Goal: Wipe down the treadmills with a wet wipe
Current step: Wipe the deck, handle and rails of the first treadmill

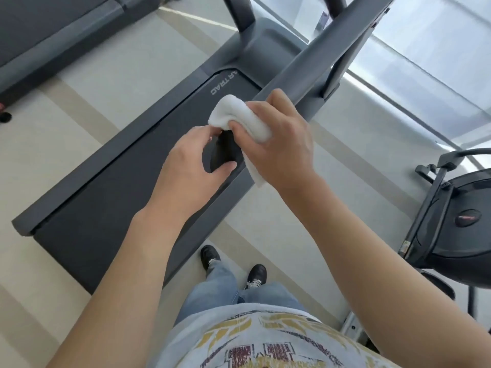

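Note:
A grey treadmill (111,197) runs diagonally below me, its dark belt marked with white lettering near the front. Its grey handrail (313,59) slopes up to the right. My right hand (279,144) grips a folded white wet wipe (239,115) wrapped round the black end of the handrail (225,150). My left hand (191,160) is just left of it, its fingers curled at the wipe's edge and its thumb under the black grip. Whether the fingers pinch the wipe is hidden.
A second treadmill (53,35) stands at the top left. Another black machine (457,216) sits at the right edge. Glass panels (425,62) fill the upper right. My feet (233,264) stand on pale floor beside the treadmill's right side.

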### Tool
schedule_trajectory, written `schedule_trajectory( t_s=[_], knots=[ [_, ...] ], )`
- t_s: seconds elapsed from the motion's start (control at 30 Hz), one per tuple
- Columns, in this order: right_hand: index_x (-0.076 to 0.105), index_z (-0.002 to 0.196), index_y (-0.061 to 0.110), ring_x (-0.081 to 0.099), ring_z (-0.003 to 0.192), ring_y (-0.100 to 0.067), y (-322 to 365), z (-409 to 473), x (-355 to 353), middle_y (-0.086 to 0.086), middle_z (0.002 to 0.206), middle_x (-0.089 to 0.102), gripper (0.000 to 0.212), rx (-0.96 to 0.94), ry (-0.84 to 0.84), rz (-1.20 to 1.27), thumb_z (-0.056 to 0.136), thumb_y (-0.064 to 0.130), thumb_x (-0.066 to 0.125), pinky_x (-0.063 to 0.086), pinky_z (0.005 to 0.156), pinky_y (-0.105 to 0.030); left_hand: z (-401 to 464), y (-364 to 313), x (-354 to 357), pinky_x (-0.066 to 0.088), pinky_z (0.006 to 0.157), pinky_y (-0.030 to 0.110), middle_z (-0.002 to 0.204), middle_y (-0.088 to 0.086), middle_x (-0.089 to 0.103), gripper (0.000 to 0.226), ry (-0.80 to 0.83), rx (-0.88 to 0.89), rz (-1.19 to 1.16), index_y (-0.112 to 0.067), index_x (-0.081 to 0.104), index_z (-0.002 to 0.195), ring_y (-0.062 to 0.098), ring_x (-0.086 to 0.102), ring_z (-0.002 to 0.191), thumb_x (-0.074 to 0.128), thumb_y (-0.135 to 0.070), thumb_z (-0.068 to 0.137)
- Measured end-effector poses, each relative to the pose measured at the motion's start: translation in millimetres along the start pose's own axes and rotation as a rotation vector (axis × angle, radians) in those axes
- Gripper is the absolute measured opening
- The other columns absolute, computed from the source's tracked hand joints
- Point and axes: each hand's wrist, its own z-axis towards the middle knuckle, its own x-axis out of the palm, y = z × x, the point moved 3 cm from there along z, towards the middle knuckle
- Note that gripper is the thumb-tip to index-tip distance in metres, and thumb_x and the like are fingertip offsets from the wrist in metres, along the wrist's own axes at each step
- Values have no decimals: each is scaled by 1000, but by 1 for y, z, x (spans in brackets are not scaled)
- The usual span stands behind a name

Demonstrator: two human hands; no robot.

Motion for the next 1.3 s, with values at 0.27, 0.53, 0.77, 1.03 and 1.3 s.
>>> schedule_trajectory(
  t_s=[0.27, 0.53, 0.77, 1.03, 1.3],
  knots=[
    [79, 91, 22, 49, 67, -14, -10, 25, 3, -1, 84, 55, 23, -153, -9, -208, 90, 43, 72, 44, 51, -32, 12, 10, -2, 35, 96, 0, 122, -18, 68, 54, 63, 4, -71, -27, 65, 131, 0, 61, 120, 89, -32, 83],
    [73, 78, 19, 43, 66, -12, -21, 47, 0, 7, 81, 42, 30, -95, 11, -199, 89, 46, 69, 33, 55, -28, 26, -10, 13, 39, 94, 3, 120, -15, 68, 56, 12, -8, -107, -25, 63, 132, 1, 61, 116, 89, -37, 83],
    [72, 77, 16, 48, 64, -16, -36, 47, -4, -1, 79, 52, 28, -257, 16, -131, 90, 41, 71, 40, 46, -32, 12, -16, 23, 47, 93, 8, 117, -14, 69, 53, -64, -112, -113, -26, 64, 129, 5, 65, 114, 90, -29, 83],
    [67, 73, 14, 49, 66, -17, -42, 65, -7, 2, 79, 49, 33, -245, 80, -128, 90, 42, 71, 36, 51, -28, 10, -23, 34, 51, 88, 11, 113, -14, 71, 48, -153, -193, -148, -30, 66, 123, 1, 68, 107, 91, -28, 82],
    [62, 66, 12, 51, 63, -21, -24, 46, 4, 0, 74, 48, 33, -413, 151, -39, 85, 35, 75, 30, 49, -26, 7, -21, 38, 50, 71, 9, 85, -12, 71, 32, -177, -272, -167, -30, 65, 99, 6, 70, 84, 90, -31, 79]
  ],
)
